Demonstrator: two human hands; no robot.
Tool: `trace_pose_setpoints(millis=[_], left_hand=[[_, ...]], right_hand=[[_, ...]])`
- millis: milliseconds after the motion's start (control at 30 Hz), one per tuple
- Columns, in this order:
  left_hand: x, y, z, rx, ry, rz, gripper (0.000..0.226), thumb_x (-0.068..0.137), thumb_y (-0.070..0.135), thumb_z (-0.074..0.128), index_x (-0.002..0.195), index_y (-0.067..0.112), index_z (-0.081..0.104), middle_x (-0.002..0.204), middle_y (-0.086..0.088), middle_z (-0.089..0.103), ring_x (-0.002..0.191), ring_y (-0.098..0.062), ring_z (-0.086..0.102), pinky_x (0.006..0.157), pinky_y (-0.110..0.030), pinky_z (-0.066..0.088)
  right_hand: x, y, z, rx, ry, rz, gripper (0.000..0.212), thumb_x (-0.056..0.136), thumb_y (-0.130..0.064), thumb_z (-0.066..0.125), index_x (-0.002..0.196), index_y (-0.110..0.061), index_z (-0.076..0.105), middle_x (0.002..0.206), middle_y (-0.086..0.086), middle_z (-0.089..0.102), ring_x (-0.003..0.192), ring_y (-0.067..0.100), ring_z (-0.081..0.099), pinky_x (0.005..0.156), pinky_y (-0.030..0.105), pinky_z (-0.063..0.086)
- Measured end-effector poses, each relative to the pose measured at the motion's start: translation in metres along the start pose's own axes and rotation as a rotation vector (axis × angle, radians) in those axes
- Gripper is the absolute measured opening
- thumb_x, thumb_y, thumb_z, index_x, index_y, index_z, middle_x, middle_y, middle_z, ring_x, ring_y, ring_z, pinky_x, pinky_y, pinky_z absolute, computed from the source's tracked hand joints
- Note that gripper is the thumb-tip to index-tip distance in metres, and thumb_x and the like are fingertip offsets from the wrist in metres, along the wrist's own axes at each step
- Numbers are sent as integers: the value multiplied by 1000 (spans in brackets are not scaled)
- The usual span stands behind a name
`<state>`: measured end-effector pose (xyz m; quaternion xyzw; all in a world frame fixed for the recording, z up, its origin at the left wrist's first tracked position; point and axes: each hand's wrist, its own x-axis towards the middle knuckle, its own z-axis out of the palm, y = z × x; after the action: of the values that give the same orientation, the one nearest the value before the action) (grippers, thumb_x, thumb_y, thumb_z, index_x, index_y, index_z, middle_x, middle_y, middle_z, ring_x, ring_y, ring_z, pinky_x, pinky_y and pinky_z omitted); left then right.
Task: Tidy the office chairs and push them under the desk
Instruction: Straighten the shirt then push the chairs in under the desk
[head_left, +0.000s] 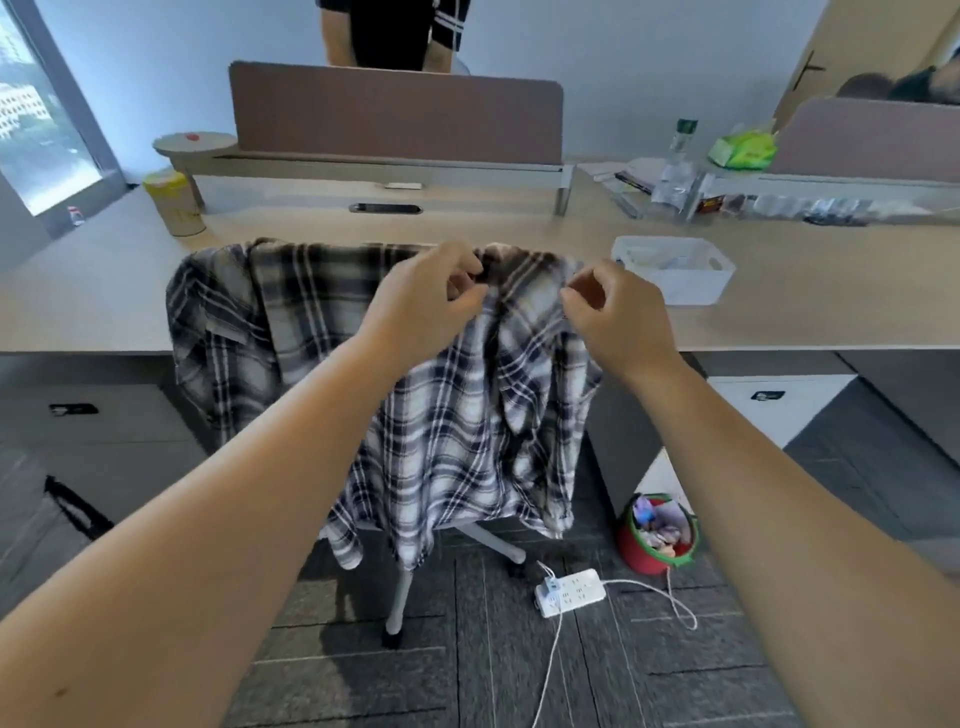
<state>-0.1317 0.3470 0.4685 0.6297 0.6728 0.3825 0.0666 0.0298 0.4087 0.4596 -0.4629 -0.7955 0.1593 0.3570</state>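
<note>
A plaid shirt (291, 312) in black, grey and white hangs over the back of an office chair and hides the backrest. Only the chair's white base (401, 592) with its legs and dark casters shows below the cloth. The chair stands close against the front edge of the light wooden desk (104, 291). My left hand (426, 301) pinches the shirt at the top of the backrest. My right hand (608, 312) pinches the same top edge a little to the right.
A white power strip (574, 592) with its cable lies on the dark carpet right of the chair base. A red and green bin (636, 556) stands by it. A white basket (675, 267), a yellow-lidded can (174, 205) and a bottle (675, 166) sit on the desk. A person stands behind the brown divider (395, 111).
</note>
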Motion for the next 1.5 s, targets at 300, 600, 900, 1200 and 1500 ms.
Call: trace_pose_setpoints(millis=[300,600,900,1200,1500], left_hand=[[-25,143,109,-120,-257,157,19,89,18,50,98,7,62,89,1,57,87,-15,52,73,-23,35],[-96,325,242,-245,-457,354,19,87,18,51,97,7,63,87,1,57,82,-16,50,65,-25,35],[-150,445,356,-305,-697,483,18,88,23,51,96,11,62,91,4,58,87,-14,54,77,-27,40],[-139,554,482,-370,-873,575,15,88,21,51,95,12,61,91,4,57,88,-12,51,77,-24,37],[-118,661,598,-377,-1002,652,19,88,19,52,99,7,62,92,2,57,87,-12,50,74,-20,34]], right_hand=[[-100,97,-145,-68,171,313,18,87,-20,49,77,-7,54,74,7,57,73,23,51,59,27,34],[-245,201,-312,-71,347,598,16,87,-21,49,83,-10,60,64,-8,51,64,12,47,54,25,36],[-353,298,-413,-138,517,860,17,85,-15,49,72,-6,55,62,1,52,58,13,45,42,10,33],[-389,400,-492,-148,643,1085,15,83,-17,49,77,-6,58,61,-2,50,67,21,47,63,29,35],[-401,491,-575,-192,771,1245,18,84,-13,48,81,2,58,72,9,52,59,18,41,51,26,29]])
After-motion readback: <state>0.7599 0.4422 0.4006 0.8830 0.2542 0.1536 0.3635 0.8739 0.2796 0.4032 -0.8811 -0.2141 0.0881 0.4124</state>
